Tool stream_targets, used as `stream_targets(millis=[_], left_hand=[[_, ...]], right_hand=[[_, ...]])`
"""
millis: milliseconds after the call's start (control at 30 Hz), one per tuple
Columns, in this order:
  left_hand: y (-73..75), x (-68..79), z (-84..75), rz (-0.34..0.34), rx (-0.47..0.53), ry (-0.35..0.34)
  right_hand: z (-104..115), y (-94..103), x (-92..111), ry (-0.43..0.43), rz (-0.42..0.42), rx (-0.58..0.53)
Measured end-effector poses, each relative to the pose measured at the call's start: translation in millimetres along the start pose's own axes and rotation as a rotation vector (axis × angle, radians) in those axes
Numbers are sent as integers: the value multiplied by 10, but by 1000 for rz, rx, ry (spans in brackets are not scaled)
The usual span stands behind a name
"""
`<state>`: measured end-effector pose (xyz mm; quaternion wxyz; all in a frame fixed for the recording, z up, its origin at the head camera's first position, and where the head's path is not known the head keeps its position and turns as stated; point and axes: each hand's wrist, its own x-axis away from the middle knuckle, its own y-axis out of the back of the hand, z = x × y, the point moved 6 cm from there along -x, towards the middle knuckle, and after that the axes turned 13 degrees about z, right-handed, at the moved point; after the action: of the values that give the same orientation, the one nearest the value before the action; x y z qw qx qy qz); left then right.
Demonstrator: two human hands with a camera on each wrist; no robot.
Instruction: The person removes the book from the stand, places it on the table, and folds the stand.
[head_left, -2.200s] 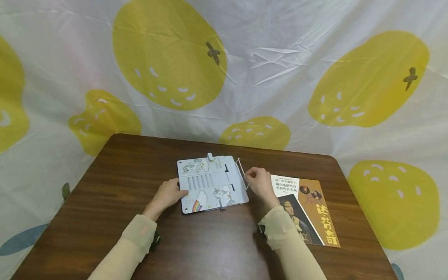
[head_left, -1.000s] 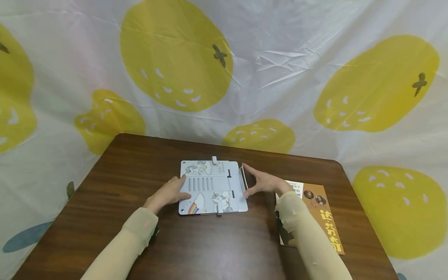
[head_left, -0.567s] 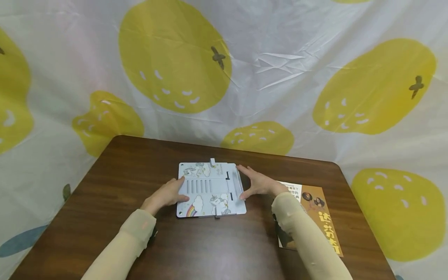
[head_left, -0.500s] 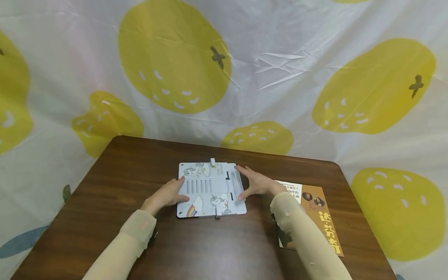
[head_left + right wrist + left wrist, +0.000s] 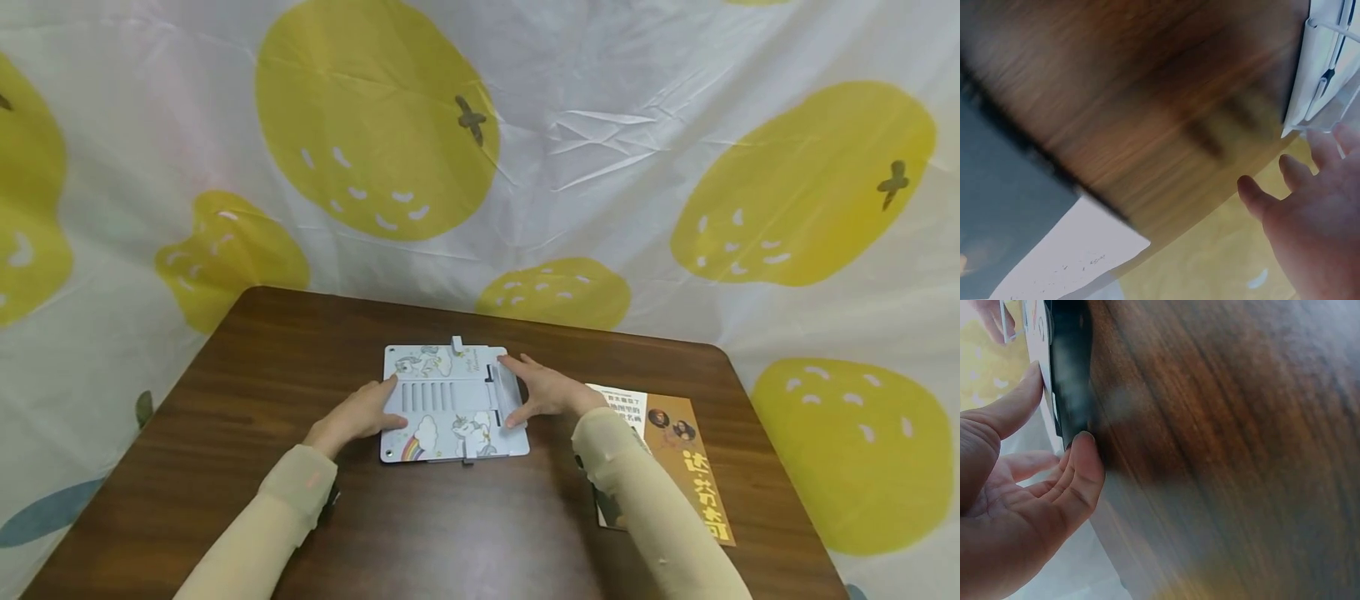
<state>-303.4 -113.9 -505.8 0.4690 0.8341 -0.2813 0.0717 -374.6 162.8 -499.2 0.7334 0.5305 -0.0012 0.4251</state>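
A white book stand point(image 5: 468, 396) with unicorn and rainbow pictures lies flat on the table, a small clip at its far and near edges. My left hand point(image 5: 358, 414) grips its left edge. In the left wrist view the thumb point(image 5: 1019, 400) lies on the printed face, with fingers at the dark underside edge. My right hand point(image 5: 546, 392) spans the stand's right end, thumb and forefinger spread apart. In the right wrist view its extended fingers point(image 5: 1294, 172) reach the thin wire frame point(image 5: 1335, 29) hinged there. The right thumb is hidden in that view.
An orange and white book point(image 5: 675, 450) with a portrait on its cover lies right of the stand, partly under the right forearm. The brown wooden table point(image 5: 300, 350) meets a white curtain point(image 5: 570, 167) with yellow fruit prints at its back edge.
The wire frame has swung from beyond the stand's right edge leftward over the board. My right hand has followed it left. My left hand has stayed on the left edge.
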Motion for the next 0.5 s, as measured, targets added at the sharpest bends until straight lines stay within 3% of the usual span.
stream_targets(millis=[500], left_hand=[[-10,-1,16,15,21,19]], right_hand=[[121,-113,-94,-34,21,173]])
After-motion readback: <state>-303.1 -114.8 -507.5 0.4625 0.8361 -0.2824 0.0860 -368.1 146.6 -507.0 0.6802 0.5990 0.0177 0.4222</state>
